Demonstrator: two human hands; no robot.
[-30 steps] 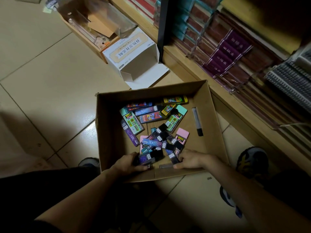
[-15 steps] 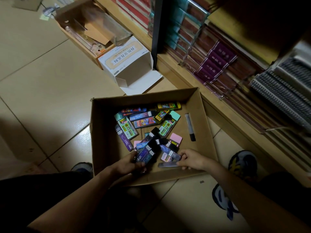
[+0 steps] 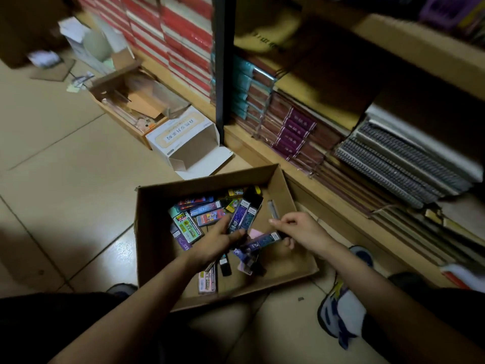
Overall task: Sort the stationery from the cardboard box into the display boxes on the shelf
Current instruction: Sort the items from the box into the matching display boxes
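An open cardboard box (image 3: 152, 232) lies on the floor in front of me, holding several small flat packs of stationery in mixed colours. My left hand (image 3: 217, 240) is above the box's middle and grips a fan of dark blue-purple packs (image 3: 242, 215) that stick up from its fingers. My right hand (image 3: 299, 229) hovers just to the right and pinches one more dark blue pack (image 3: 262, 241) lying roughly level. A green-labelled pack (image 3: 187, 227) and a pink one (image 3: 207, 282) lie loose in the box.
A wooden shelf (image 3: 262, 145) runs along the right with stacked notebooks and purple-banded books. A white open carton (image 3: 183, 137) and a wooden crate of scraps (image 3: 131, 106) stand on the tiled floor behind the box. My shoes flank the box.
Both hands have lifted from the box's near edge, each now holding packs above the pile. The view has tilted up toward the shelf.
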